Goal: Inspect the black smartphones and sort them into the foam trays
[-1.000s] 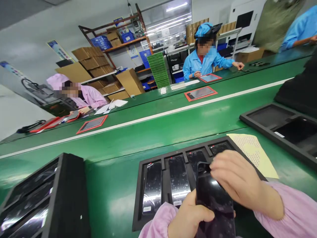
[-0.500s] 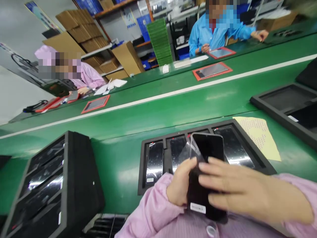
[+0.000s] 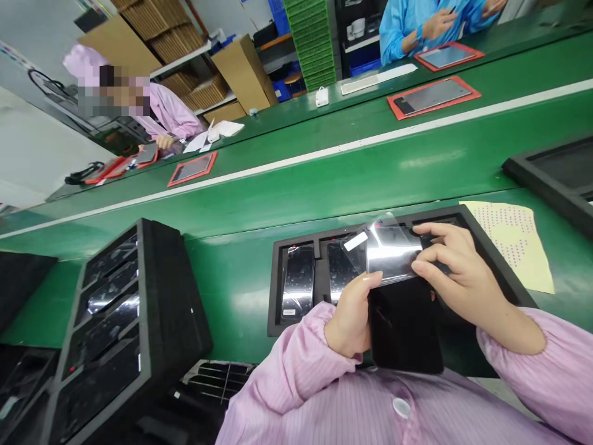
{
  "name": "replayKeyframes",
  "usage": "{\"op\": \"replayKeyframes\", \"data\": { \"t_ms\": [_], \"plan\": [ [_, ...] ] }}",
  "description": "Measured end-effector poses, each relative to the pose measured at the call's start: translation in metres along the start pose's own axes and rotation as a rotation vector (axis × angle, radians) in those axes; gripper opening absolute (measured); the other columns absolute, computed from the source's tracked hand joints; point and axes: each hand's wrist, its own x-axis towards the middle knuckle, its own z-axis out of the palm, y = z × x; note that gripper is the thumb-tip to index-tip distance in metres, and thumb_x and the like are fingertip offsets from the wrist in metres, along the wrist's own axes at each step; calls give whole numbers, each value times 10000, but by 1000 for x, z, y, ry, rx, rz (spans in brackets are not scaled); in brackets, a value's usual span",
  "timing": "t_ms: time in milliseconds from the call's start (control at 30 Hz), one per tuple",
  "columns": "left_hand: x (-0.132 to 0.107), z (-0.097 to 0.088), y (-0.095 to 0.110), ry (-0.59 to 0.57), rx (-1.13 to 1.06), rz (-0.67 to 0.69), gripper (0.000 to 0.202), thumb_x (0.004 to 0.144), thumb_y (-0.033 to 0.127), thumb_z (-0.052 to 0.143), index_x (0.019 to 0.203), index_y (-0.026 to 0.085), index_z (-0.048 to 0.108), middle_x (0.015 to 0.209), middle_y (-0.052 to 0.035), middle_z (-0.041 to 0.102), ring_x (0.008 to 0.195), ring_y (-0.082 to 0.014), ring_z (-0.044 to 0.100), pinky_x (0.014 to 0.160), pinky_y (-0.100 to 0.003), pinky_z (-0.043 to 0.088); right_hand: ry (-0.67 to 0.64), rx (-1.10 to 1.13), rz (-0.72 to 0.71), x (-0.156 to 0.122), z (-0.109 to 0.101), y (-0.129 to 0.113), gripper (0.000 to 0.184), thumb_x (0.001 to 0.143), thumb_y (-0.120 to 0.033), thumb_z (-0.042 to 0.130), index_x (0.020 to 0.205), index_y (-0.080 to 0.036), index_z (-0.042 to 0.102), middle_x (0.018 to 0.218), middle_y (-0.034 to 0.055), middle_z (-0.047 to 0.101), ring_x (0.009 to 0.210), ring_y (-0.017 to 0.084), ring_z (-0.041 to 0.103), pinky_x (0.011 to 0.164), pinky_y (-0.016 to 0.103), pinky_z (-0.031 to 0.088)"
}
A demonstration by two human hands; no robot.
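- The left hand [image 3: 349, 318] has its grip closed on the left edge of a black phone [image 3: 405, 327], held above the near edge of the green table [image 3: 324, 191].
- The right hand [image 3: 456, 278] pinches a clear protective film [image 3: 389, 253] by its right side; the film is lifted off the upper part of the phone.
- Judging by this, the peeling is partly done: the lower part of the film seems not yet free.
- Below, a black foam tray [image 3: 277, 290] holds more phones in its slots.
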Motion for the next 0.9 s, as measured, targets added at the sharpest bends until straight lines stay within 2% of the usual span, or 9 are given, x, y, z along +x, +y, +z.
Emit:
{"op": "replayKeyframes", "data": {
  "t_ms": [200, 300, 500, 600, 667, 733, 800, 833, 900],
  "plan": [
    [5, -1, 3, 6, -33, -182, 251, 677, 335, 548, 697, 104, 645, 727, -98, 678, 880, -292, 638, 847, -374, 453, 6, 47, 106, -2, 3, 2, 287, 916, -335, 474, 671, -211, 556, 1048, 81, 558, 1067, 268, 494, 829, 422, 432],
    [6, 1, 4, 90, -51, -185, 229, 716, 304, 517, 664, 117, 638, 686, -85, 675, 842, -276, 647, 827, -365, 466, 18, 61, 129, -2, 6, 6, 276, 912, -341, 482, 680, -212, 559, 1035, 79, 569, 1058, 259, 505, 835, 416, 433],
    [4, 5, 2, 8, -118, -192, 278, 748, 286, 483, 828, 97, 670, 780, -93, 690, 830, -270, 653, 813, -380, 480, 17, 127, 199, -6, 10, 7, 277, 886, -370, 496, 667, -212, 558, 1043, 74, 580, 1040, 264, 516, 842, 432, 424],
    [6, 4, 2, 18, -133, -202, 274, 730, 270, 494, 831, 89, 673, 797, -103, 695, 844, -276, 656, 821, -386, 483, 12, 191, 259, -4, 11, 9, 273, 855, -385, 534, 644, -215, 568, 1049, 73, 580, 1056, 272, 504, 874, 448, 403],
    [6, 3, 3, 18, -141, -174, 259, 711, 277, 521, 796, 88, 676, 784, -109, 697, 848, -286, 658, 822, -393, 488, 71, 347, 351, -3, 11, 12, 297, 842, -445, 547, 658, -215, 584, 1069, 80, 569, 1064, 275, 497, 852, 426, 424],
    [5, 3, 5, 48, -143, -116, 242, 679, 291, 558, 746, 92, 678, 759, -111, 700, 856, -299, 659, 825, -403, 495, 139, 641, 505, -4, 10, 13, 352, 832, -547, 515, 729, -220, 597, 1013, 76, 576, 934, 243, 542, 717, 358, 468],
    [4, 4, 6, 142, -133, -23, 219, 643, 301, 591, 695, 108, 679, 728, -99, 704, 881, -312, 656, 837, -415, 499, 101, 909, 650, -9, 7, 8, 366, 822, -577, 483, 819, -229, 595, 858, 47, 591, 655, 182, 529, 525, 290, 431],
    [4, 3, 6, 203, -118, 50, 201, 622, 302, 612, 681, 123, 681, 715, -85, 706, 899, -318, 653, 843, -424, 501, 17, 940, 690, -12, 5, 3, 313, 815, -527, 507, 833, -228, 595, 753, 27, 586, 525, 156, 471, 454, 270, 384],
    [8, 2, 4, 264, -57, 153, 174, 573, 313, 669, 635, 150, 673, 711, -65, 711, 953, -331, 639, 870, -436, 498, -119, 914, 712, -19, 4, -8, 196, 743, -356, 622, 888, -225, 611, 678, 7, 588, 451, 146, 443, 403, 256, 342]
  ]
}}
